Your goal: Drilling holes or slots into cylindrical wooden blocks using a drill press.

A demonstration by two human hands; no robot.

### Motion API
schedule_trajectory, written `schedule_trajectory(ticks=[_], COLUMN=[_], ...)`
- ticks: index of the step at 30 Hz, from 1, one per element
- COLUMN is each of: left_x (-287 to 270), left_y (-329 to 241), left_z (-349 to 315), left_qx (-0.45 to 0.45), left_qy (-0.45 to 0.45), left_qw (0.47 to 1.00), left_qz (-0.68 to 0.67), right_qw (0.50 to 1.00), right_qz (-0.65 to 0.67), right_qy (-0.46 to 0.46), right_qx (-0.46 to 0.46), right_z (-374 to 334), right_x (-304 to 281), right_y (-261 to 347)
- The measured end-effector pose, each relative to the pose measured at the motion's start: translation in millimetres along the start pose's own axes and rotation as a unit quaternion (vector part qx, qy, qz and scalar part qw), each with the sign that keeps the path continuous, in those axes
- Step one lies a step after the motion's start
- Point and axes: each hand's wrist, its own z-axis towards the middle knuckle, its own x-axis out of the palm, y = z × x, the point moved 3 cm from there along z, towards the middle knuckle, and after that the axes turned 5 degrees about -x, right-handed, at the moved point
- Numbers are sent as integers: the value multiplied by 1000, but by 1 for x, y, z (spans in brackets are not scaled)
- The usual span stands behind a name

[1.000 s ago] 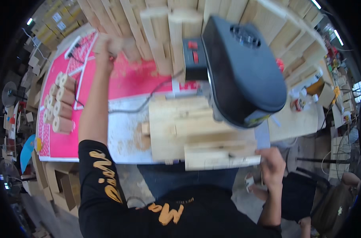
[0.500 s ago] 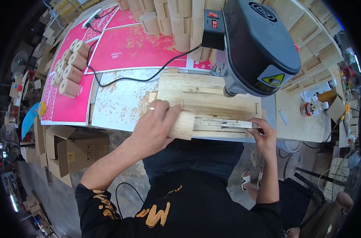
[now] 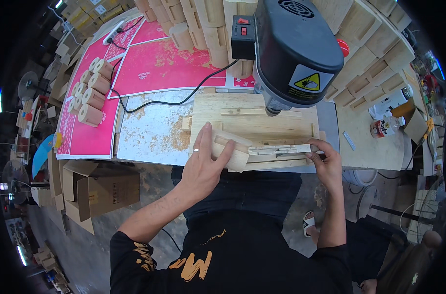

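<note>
Our left forearm angles upward, its hand, the left hand [image 3: 202, 165], fingers spread, grasping a wooden block [image 3: 239, 158]; our right hand [image 3: 326, 159] pinches the right end of a flat pale strip [image 3: 277, 150] with dark markings. We see the block over a ridged wooden board [image 3: 252, 126], at the strip's left end, pale, lightly grained, with a long recess.

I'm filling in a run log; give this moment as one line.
left hand: on slotted wooden block | right hand: holding end of pale strip | wooden board: under both pieces | black machine: beyond hands
</note>
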Motion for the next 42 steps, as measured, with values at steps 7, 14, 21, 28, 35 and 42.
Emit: schedule_trajectory(ticks=[7, 14, 21, 28, 35, 42], left_x=[-3, 18, 21, 73, 87, 85], left_y=[-12, -19, -49, -41, -28, -20], left_z=[-4, -8, 19, 36, 51, 50], left_qx=[-13, 0, -93, -159, -180, -209], left_qy=[-11, -85, 0, -108, -133, -105], left_qw=[1000, 996, 965, 937, 921, 927], left_qz=[-20, -17, -246, -294, -320, -294], right_qw=[1000, 998, 997, 996, 984, 982], right_qz=[-24, -42, -56, 47, 62, -42], right_qy=[6, 14, -16, -69, -164, -173], right_qx=[-15, -43, -52, -34, -20, -68], right_z=[-1, 6, 9, 16, 31, 30], right_x=[-3, -12, 7, 16, 46, 57], right_y=[-5, -4, 10, -14, -19, 3])
